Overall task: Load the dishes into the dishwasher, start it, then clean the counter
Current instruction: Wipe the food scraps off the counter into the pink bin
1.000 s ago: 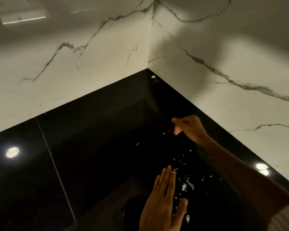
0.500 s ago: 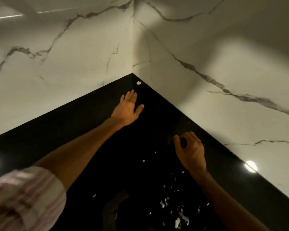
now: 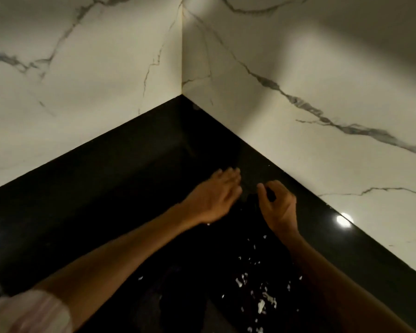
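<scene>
1. At the far corner of the black table (image 3: 111, 179), head view: both hands work side by side, close together but not touching, just short of where the two marble walls (image 3: 82, 92) meet.
2. Left hand (image 3: 214, 197): fingers extended and relaxed, palm down, low over the surface. It holds nothing; motion blur hides whether it touches.
3. Right hand (image 3: 277, 207): fingers and thumb curled toward a pinch. Whether they hold a fragment cannot be determined.
4. Task item: white debris (image 3: 259, 299) lies scattered on the table near the person, between the forearms, well behind both hands. No cloth or dishwasher is visible.
5. Risk, scatter: a bare-hand sweep probably pushes flakes outward or off the near edge, since nothing is positioned to catch them.
6. Risk, omission: the dark glossy surface and ceiling-light reflections (image 3: 344, 219) likely mask small pieces, including a faint speck (image 3: 196, 106) in the corner.
7. Risk, forearm drag: either forearm may smear debris lying beneath it.
</scene>
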{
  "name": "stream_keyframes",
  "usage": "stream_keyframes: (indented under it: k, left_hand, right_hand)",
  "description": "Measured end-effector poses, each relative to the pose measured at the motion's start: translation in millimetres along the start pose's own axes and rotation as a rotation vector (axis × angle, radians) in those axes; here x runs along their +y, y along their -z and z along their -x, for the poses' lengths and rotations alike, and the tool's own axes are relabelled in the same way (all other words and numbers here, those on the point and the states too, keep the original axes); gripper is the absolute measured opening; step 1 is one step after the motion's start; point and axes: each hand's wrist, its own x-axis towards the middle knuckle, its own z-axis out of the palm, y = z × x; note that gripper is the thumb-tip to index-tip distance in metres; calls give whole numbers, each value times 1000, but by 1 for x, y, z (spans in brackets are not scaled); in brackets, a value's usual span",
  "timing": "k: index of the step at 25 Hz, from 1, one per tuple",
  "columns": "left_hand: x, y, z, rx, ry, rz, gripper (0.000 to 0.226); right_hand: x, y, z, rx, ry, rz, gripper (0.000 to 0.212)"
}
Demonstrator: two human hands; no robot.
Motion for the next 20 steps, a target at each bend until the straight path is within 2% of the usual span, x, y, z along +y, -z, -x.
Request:
stream_keyframes:
  k: [1,3,5,7,9,10,12,14,17,20]
  left_hand:
    - [22,-10,30,-47,-77,29,55]
    - [42,-11,86,-14,-53,153,58]
    - [30,1,138,210,132,216,63]
    - [-1,3,196,386,463,153,70]
    - [-22,1,243,344,722,0,77]
    - [-26,-6,250,298,752,-99,77]
    - [-16,-21,231,250,633,-175,74]
    - [18,-39,199,217,445,-132,69]
    - [70,-67,199,144,232,-96,62]
    - [114,-87,255,148,84,-46,57]
  right_hand:
    - [0,3,-1,17,-57,-60,25]
    - [-4,11,-7,-9,-111,-147,18]
    - [1,16,-20,-76,-87,-85,16]
    - [9,18,-30,-241,-87,58,39]
    - [7,6,-23,-448,55,256,55]
    - [-3,-4,-10,-546,171,329,59]
    - [-30,-20,29,-702,379,367,61]
    - [-49,-19,71,-775,482,349,61]
    - [-59,21,130,-828,440,251,72]
    - [-49,78,182,-924,327,99,57]
